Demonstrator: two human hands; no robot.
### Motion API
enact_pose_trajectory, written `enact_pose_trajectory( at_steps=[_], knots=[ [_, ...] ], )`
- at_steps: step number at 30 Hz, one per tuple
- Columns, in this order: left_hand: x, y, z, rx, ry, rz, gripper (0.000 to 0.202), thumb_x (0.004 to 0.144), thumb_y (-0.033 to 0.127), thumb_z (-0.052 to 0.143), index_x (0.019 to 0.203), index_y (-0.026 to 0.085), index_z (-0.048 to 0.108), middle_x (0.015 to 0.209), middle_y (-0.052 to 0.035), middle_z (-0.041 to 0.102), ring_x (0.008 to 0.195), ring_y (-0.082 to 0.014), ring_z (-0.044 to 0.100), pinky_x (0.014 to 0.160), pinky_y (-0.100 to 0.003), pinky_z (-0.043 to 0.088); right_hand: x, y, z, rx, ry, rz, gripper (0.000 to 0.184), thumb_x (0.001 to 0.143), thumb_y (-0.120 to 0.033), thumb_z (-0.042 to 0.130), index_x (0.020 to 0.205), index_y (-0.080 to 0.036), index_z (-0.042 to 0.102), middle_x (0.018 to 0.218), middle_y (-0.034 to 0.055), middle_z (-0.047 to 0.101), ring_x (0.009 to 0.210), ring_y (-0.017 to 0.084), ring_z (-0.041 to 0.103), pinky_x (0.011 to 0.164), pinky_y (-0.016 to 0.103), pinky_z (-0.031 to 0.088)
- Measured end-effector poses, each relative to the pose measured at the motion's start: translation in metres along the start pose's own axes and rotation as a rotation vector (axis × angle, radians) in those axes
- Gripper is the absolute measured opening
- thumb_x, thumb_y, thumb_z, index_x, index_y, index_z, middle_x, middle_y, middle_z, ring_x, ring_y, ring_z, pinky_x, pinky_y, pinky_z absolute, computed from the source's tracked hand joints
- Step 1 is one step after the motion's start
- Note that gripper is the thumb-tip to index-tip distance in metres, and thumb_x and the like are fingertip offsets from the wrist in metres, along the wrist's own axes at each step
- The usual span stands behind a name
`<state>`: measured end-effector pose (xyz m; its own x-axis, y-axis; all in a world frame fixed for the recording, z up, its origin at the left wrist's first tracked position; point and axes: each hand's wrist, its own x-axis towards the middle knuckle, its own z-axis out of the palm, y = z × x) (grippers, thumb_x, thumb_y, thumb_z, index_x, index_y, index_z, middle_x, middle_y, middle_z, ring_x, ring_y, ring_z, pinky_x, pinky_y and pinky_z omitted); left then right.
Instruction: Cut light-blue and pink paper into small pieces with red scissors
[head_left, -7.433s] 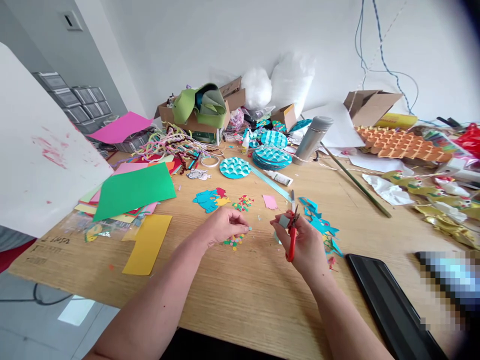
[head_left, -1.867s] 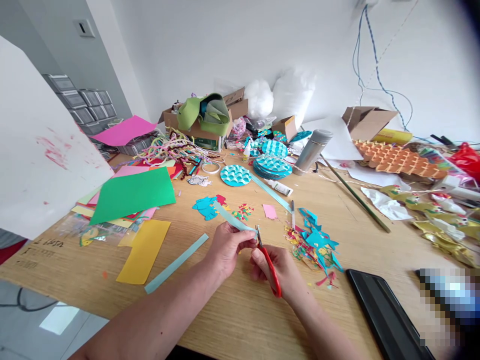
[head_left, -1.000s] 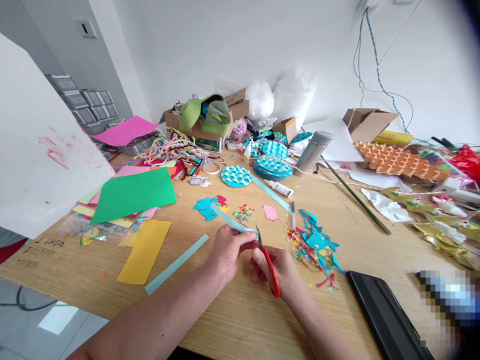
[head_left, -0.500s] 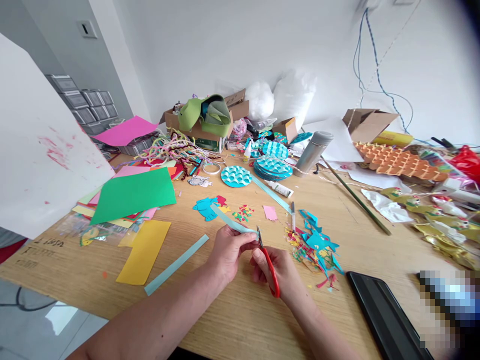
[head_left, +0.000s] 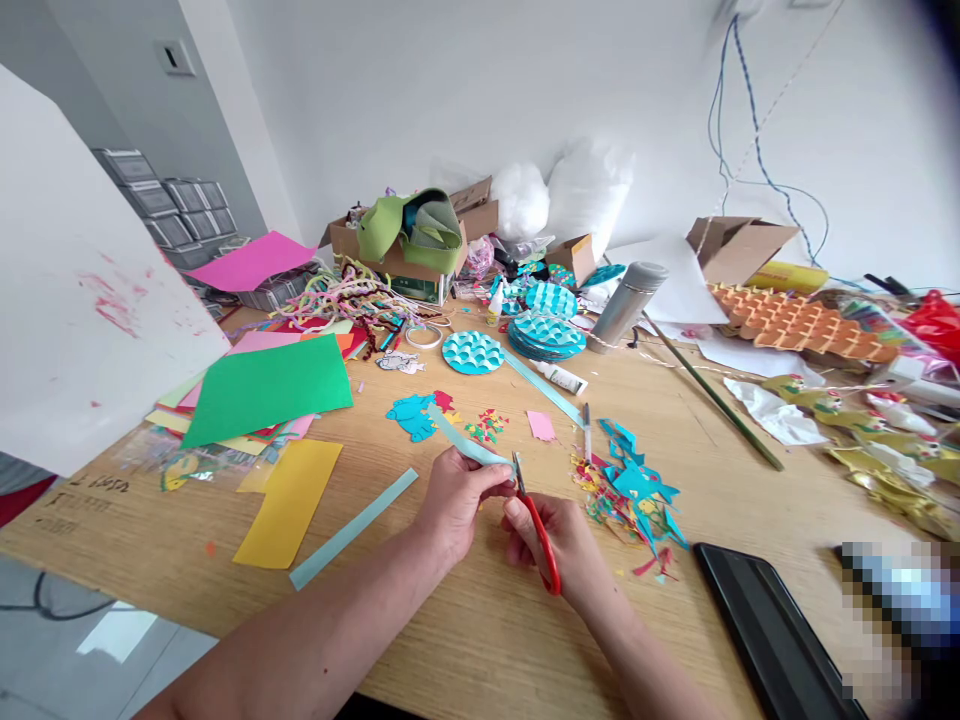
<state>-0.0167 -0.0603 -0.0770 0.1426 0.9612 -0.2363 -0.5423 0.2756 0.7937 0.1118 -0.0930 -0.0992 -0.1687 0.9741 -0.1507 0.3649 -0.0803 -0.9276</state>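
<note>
My left hand (head_left: 461, 505) pinches a light blue paper strip (head_left: 466, 440) near its right end, with the free end pointing away to the upper left. Red-handled scissors (head_left: 541, 545) are in my right hand (head_left: 551, 540), their blades upright at the strip's right end. Whether the blades touch the paper I cannot make out. Another pale blue strip (head_left: 352, 530) lies on the table left of my hands. Beyond the held strip are blue fish cutouts (head_left: 412, 417) and a small heap of coloured paper bits (head_left: 487, 427).
Blue paper scraps (head_left: 637, 480) lie right of my hands, near a black phone-like device (head_left: 765, 630). Green paper (head_left: 270, 390) and yellow paper (head_left: 289, 505) are on the left. Farther back stand blue scalloped discs (head_left: 546, 337), a glue tube (head_left: 561, 377) and a grey bottle (head_left: 628, 307).
The free end of the held strip has shifted slightly to the right and bends a little more. Both hands and the scissors stay almost where they were.
</note>
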Motion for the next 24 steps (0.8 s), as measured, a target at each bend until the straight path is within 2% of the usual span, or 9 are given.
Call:
enact_pose_trajectory(
  at_steps=[16, 24],
  knots=[
    [0.0006, 0.0017, 0.0003, 0.043, -0.021, 0.027, 0.016, 0.059, 0.015, 0.071, 0.069, 0.013, 0.059, 0.064, -0.0013, 0.063, 0.058, -0.0115, 0.058, 0.059, -0.025, 0.048, -0.0005, -0.0016, -0.0019, -0.016, -0.012, 0.01, 0.06, 0.079, -0.072, 0.045, 0.059, -0.017, 0.054, 0.046, 0.0055, 0.06, 0.039, 0.012, 0.049, 0.041, 0.022, 0.037],
    [0.0016, 0.0036, -0.0002, 0.12, -0.017, 0.039, 0.017, 0.059, 0.015, 0.071, 0.069, 0.014, 0.057, 0.063, -0.0002, 0.063, 0.057, -0.0114, 0.059, 0.054, -0.022, 0.045, -0.0027, -0.0046, -0.0036, -0.005, -0.035, 0.021, 0.061, 0.077, -0.073, 0.046, 0.059, -0.016, 0.054, 0.047, 0.0057, 0.059, 0.041, 0.012, 0.049, 0.042, 0.023, 0.038]
  ],
)
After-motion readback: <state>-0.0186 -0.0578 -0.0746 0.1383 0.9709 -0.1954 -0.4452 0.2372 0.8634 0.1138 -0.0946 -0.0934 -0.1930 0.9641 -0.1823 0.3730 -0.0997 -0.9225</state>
